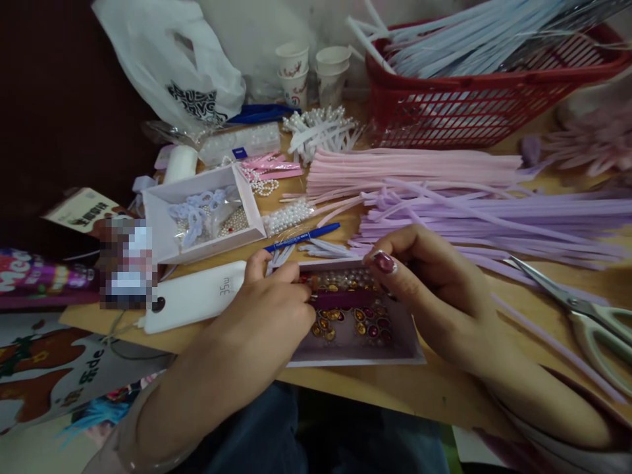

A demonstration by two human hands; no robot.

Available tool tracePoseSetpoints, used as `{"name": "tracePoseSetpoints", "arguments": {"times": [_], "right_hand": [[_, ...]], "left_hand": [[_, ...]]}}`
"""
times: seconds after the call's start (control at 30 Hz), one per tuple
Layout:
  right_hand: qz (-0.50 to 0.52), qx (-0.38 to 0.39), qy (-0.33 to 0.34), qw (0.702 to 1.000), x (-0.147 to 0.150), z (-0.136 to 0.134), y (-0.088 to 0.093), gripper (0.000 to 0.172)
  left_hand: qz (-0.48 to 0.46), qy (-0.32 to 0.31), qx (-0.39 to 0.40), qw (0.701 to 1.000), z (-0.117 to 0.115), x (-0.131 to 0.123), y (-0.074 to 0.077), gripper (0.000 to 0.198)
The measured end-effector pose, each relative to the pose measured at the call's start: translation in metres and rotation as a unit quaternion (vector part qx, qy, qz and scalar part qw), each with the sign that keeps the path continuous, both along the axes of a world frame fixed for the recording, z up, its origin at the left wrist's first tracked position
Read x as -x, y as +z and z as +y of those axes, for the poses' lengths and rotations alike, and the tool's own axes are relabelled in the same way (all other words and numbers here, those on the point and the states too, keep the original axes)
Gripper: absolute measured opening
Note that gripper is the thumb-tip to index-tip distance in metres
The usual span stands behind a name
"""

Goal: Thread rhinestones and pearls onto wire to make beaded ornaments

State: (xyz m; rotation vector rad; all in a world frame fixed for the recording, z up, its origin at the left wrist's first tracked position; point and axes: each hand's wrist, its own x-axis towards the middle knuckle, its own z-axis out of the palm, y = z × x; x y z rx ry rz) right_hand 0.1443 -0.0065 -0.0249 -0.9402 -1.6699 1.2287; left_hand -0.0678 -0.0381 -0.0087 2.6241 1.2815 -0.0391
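My left hand (279, 303) reaches over the left side of a pale open box (355, 352) at the table's front edge. Its fingers are curled, and their tips are hidden among the box's contents. In this box lie gold and dark red gem pieces (372, 324), clear beads (345, 278) and a purple bar-shaped piece (340, 300). Over the box's right side, my right hand (429, 289) is closed with thumb and index finger together. Anything between those fingers is too small to make out. A white power bank (197, 296) lies beside my left hand.
Purple pipe cleaners (484, 220) and pink pipe cleaners (415, 171) lie behind my right hand. Scissors (577, 306) rest at right. A second box (207, 247), blue pen (311, 235), pearl bag (289, 216), red basket (444, 108) and paper cups (332, 76) stand farther back.
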Motion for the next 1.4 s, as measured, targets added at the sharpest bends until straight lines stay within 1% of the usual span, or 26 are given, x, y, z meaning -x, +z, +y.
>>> {"name": "tracePoseSetpoints", "arguments": {"times": [0.13,0.23,0.27,0.33,0.37,0.4,0.47,0.5,0.53,0.57,0.63,0.73,0.9,0.97,1.07,1.3,1.4], "right_hand": [[0.009,-0.007,0.012,1.000,0.001,0.000,0.000,0.008],[0.018,-0.009,0.021,1.000,0.002,0.000,0.001,0.009],[0.021,-0.011,0.023,0.999,0.002,-0.001,0.002,0.010],[0.020,-0.012,0.029,0.999,0.003,-0.002,0.004,0.012],[0.017,-0.011,0.035,0.999,0.003,-0.003,0.005,0.013],[0.013,-0.010,0.042,0.999,0.004,-0.004,0.006,0.013],[0.006,-0.023,0.058,0.998,0.004,-0.005,0.007,0.013],[0.003,-0.038,0.064,0.997,0.005,-0.006,0.008,0.012],[0.000,-0.054,0.068,0.996,0.005,-0.006,0.009,0.011],[-0.002,-0.070,0.071,0.995,0.005,-0.006,0.009,0.011],[-0.007,-0.089,0.075,0.993,0.006,-0.006,0.009,0.011],[-0.008,-0.084,0.079,0.993,0.005,-0.005,0.008,0.014],[0.002,-0.083,0.077,0.994,0.005,-0.005,0.008,0.015],[0.004,-0.088,0.075,0.993,0.006,-0.005,0.008,0.015],[0.005,-0.099,0.078,0.992,0.007,-0.005,0.008,0.015],[-0.007,-0.106,0.073,0.992,0.007,-0.005,0.008,0.016],[-0.009,-0.110,0.069,0.991,0.007,-0.005,0.008,0.016]], "left_hand": [[0.024,-0.008,0.035,0.999,0.002,-0.001,0.008,0.018],[-0.019,-0.001,0.064,0.998,0.006,-0.001,0.019,0.019],[-0.048,0.013,0.071,0.996,0.006,-0.001,0.023,0.019],[-0.124,0.075,0.081,0.986,0.007,0.000,0.028,0.016],[-0.168,0.116,0.098,0.974,0.007,0.000,0.030,0.013],[-0.217,0.160,0.124,0.955,0.006,0.001,0.030,0.012],[-0.319,0.229,0.192,0.900,0.004,0.000,0.029,0.013],[-0.366,0.247,0.225,0.868,0.004,-0.001,0.027,0.016],[-0.404,0.253,0.252,0.842,0.003,-0.003,0.024,0.020],[-0.433,0.248,0.272,0.823,0.003,-0.005,0.021,0.024],[-0.467,0.242,0.295,0.798,0.003,-0.010,0.016,0.028],[-0.485,0.250,0.315,0.777,0.004,-0.015,0.009,0.030],[-0.515,0.233,0.364,0.740,0.004,-0.015,0.007,0.031],[-0.522,0.235,0.366,0.734,0.004,-0.015,0.008,0.031],[-0.521,0.240,0.364,0.734,0.003,-0.015,0.008,0.031],[-0.497,0.237,0.350,0.758,0.002,-0.017,0.010,0.030],[-0.496,0.238,0.355,0.756,0.002,-0.017,0.010,0.028]]}}
